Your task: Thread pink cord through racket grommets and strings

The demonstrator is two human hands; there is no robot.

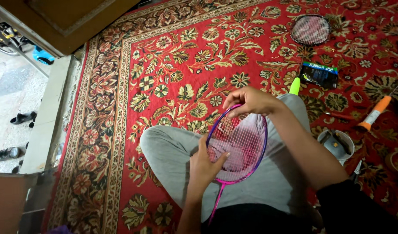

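Racket (240, 145) lay across the person's lap, long axis running from pink shaft near the body up & away to the purple hoop's top. Left hand (203, 167) was nearer, fingers pressed on the taut pink strings at the hoop's lower left. Right hand (250, 100) pinched the top rim. Beyond, on the red floral carpet (173, 65): dark string packet (319, 74), second racket (310, 29).

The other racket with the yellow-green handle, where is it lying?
The dark-framed badminton racket with the yellow-green handle lies on the red patterned carpet at the head view's upper right, beside a dark flat packet.
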